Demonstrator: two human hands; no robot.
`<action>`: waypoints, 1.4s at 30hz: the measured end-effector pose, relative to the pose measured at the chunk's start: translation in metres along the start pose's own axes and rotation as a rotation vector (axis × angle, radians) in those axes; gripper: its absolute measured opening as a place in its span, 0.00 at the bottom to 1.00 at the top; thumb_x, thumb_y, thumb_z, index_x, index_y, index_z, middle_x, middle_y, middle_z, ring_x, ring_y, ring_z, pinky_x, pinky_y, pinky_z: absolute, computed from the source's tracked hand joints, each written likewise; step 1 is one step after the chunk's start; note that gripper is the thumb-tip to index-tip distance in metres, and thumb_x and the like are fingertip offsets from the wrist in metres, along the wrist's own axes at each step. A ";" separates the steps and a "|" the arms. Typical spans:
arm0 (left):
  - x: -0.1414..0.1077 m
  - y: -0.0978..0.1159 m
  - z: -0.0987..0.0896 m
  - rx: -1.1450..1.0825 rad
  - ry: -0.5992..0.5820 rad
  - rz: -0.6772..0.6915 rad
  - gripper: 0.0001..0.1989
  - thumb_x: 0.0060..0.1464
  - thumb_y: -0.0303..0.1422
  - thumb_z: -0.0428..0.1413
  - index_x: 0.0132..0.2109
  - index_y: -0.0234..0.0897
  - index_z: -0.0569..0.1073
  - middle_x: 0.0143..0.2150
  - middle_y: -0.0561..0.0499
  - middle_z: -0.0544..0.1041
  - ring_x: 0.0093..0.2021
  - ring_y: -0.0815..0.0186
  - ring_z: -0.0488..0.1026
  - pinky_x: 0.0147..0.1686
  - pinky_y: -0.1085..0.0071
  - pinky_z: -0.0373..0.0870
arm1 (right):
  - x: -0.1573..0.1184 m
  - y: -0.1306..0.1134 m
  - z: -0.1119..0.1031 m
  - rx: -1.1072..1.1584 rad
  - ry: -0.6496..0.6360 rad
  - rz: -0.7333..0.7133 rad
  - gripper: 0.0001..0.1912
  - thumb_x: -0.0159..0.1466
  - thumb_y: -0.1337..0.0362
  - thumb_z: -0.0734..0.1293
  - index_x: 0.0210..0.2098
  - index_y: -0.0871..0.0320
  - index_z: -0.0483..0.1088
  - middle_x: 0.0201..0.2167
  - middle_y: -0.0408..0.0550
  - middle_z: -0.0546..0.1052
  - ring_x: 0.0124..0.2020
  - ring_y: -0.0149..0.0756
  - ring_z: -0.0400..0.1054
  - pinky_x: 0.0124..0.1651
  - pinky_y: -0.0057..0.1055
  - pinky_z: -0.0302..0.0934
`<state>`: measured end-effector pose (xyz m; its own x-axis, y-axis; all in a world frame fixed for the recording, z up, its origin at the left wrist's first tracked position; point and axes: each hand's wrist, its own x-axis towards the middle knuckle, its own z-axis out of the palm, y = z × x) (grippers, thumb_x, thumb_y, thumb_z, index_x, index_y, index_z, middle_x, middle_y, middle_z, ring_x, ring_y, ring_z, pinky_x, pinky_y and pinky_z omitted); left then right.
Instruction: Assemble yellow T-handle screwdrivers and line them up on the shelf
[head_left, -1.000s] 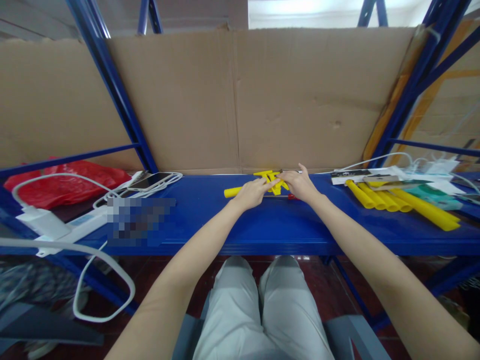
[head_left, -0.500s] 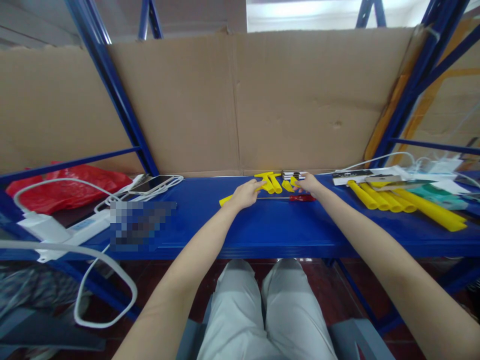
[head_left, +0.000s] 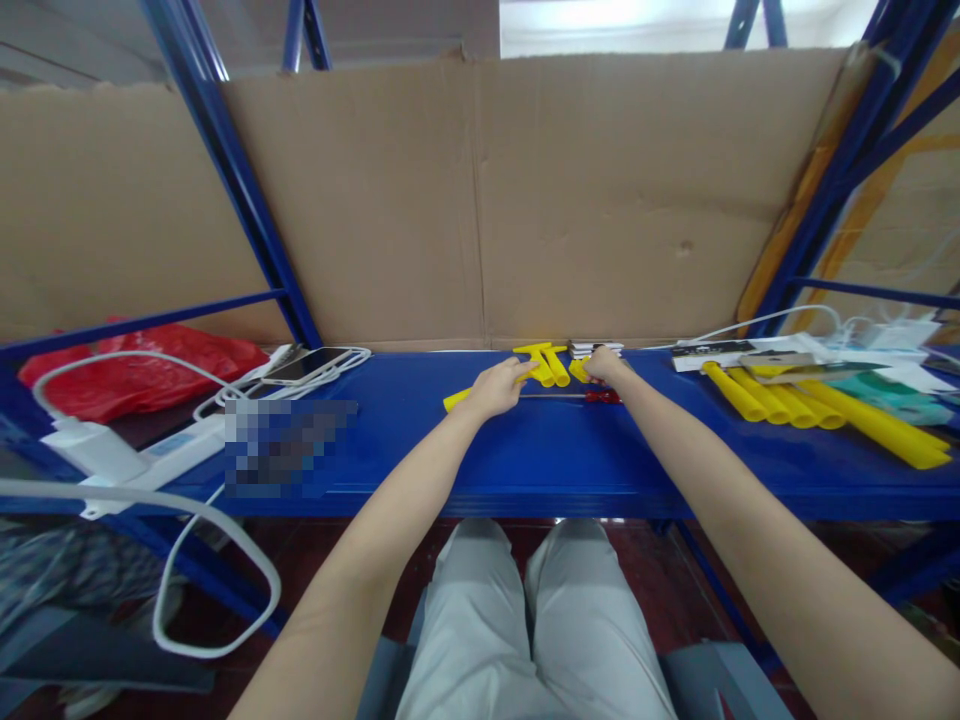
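Observation:
My left hand (head_left: 496, 388) is closed around a yellow plastic tube-like handle (head_left: 456, 401), whose near end sticks out below the palm. Beyond its fingertips lie yellow T-shaped handles (head_left: 555, 370), side by side on the blue shelf. My right hand (head_left: 606, 367) has its fingers closed at a small yellow piece (head_left: 577, 370), partly hidden by them. Between and just below the hands lies a screwdriver with a red handle (head_left: 602, 397), its thin shaft pointing left. Behind the right hand is a small stack of black-and-white pieces (head_left: 592, 349).
Several yellow tubes (head_left: 776, 400) lie on the right, beside white packaging and a teal packet (head_left: 892, 397). To the left are a white power strip (head_left: 172, 455), cables, a phone (head_left: 311, 366) and a red plastic bag (head_left: 142, 370). A cardboard sheet (head_left: 600, 200) stands behind the blue shelf (head_left: 555, 460).
My right hand has closed in over the small yellow piece and shifted slightly left. My left hand keeps its hold on the yellow handle. The view has shifted slightly.

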<state>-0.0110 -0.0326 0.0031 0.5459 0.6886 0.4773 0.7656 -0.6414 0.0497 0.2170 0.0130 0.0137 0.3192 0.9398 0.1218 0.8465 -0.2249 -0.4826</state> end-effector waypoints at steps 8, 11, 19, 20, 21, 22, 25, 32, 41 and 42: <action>0.000 0.002 -0.003 0.013 -0.021 -0.015 0.23 0.59 0.27 0.49 0.61 0.42 0.67 0.50 0.48 0.72 0.49 0.62 0.72 0.48 0.69 0.67 | -0.007 -0.006 0.003 -0.186 -0.008 0.024 0.22 0.60 0.67 0.63 0.51 0.72 0.70 0.42 0.69 0.77 0.44 0.46 0.74 0.39 0.29 0.66; 0.000 0.002 -0.003 0.020 -0.022 -0.013 0.23 0.59 0.28 0.49 0.61 0.42 0.66 0.49 0.48 0.72 0.49 0.62 0.71 0.48 0.70 0.67 | -0.010 -0.008 0.003 -0.226 -0.004 0.006 0.23 0.61 0.64 0.63 0.53 0.71 0.69 0.48 0.70 0.74 0.52 0.48 0.70 0.47 0.32 0.64; 0.000 0.002 -0.003 0.011 -0.017 -0.017 0.23 0.59 0.28 0.49 0.61 0.43 0.67 0.49 0.48 0.73 0.49 0.63 0.72 0.48 0.69 0.68 | -0.015 -0.017 0.003 -0.266 -0.039 -0.022 0.23 0.61 0.64 0.63 0.54 0.68 0.69 0.50 0.67 0.74 0.53 0.46 0.69 0.48 0.33 0.64; 0.000 0.002 -0.003 0.007 -0.016 -0.017 0.22 0.59 0.28 0.49 0.61 0.43 0.67 0.50 0.48 0.73 0.49 0.63 0.72 0.49 0.69 0.68 | -0.015 -0.018 0.003 -0.266 -0.041 -0.032 0.23 0.61 0.64 0.63 0.54 0.68 0.69 0.49 0.68 0.74 0.53 0.47 0.69 0.48 0.33 0.64; 0.000 0.002 -0.003 0.004 -0.016 -0.017 0.22 0.59 0.28 0.49 0.60 0.43 0.67 0.50 0.48 0.73 0.49 0.63 0.72 0.49 0.69 0.68 | -0.015 -0.018 0.003 -0.265 -0.042 -0.042 0.23 0.61 0.64 0.63 0.54 0.69 0.69 0.49 0.69 0.74 0.52 0.47 0.69 0.48 0.34 0.64; 0.000 0.002 -0.003 -0.001 -0.015 -0.017 0.22 0.59 0.28 0.50 0.60 0.43 0.67 0.50 0.48 0.73 0.50 0.63 0.72 0.49 0.69 0.68 | -0.015 -0.019 0.003 -0.263 -0.042 -0.052 0.23 0.61 0.64 0.63 0.53 0.69 0.70 0.48 0.69 0.75 0.51 0.48 0.70 0.47 0.34 0.64; -0.001 0.002 -0.003 -0.014 -0.010 -0.018 0.22 0.59 0.27 0.50 0.60 0.44 0.68 0.51 0.48 0.73 0.50 0.63 0.72 0.49 0.69 0.68 | -0.013 -0.018 0.003 -0.267 -0.035 -0.067 0.21 0.60 0.64 0.63 0.51 0.69 0.71 0.43 0.68 0.77 0.48 0.48 0.72 0.44 0.34 0.65; 0.000 -0.001 0.000 -0.047 0.011 0.000 0.22 0.58 0.27 0.52 0.59 0.41 0.69 0.52 0.47 0.74 0.51 0.63 0.72 0.51 0.69 0.67 | -0.017 -0.018 0.000 -0.288 -0.059 -0.078 0.19 0.62 0.64 0.62 0.49 0.67 0.72 0.40 0.66 0.78 0.46 0.47 0.72 0.42 0.33 0.65; 0.002 -0.001 0.001 -0.040 -0.009 0.005 0.21 0.57 0.27 0.52 0.58 0.40 0.70 0.53 0.47 0.75 0.52 0.62 0.72 0.53 0.67 0.67 | -0.051 -0.026 -0.001 -0.557 0.173 -0.539 0.20 0.64 0.71 0.53 0.53 0.64 0.65 0.50 0.64 0.70 0.48 0.45 0.70 0.44 0.35 0.63; 0.002 0.000 0.001 -0.034 -0.007 -0.013 0.22 0.57 0.27 0.52 0.59 0.40 0.69 0.54 0.46 0.75 0.53 0.62 0.72 0.53 0.67 0.66 | -0.055 -0.028 0.000 -0.576 0.183 -0.613 0.21 0.65 0.71 0.52 0.54 0.64 0.64 0.50 0.63 0.70 0.47 0.45 0.70 0.43 0.34 0.62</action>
<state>-0.0101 -0.0308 0.0036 0.5387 0.6989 0.4705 0.7605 -0.6437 0.0855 0.1759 -0.0328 0.0203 -0.2429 0.8930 0.3789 0.9604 0.1664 0.2236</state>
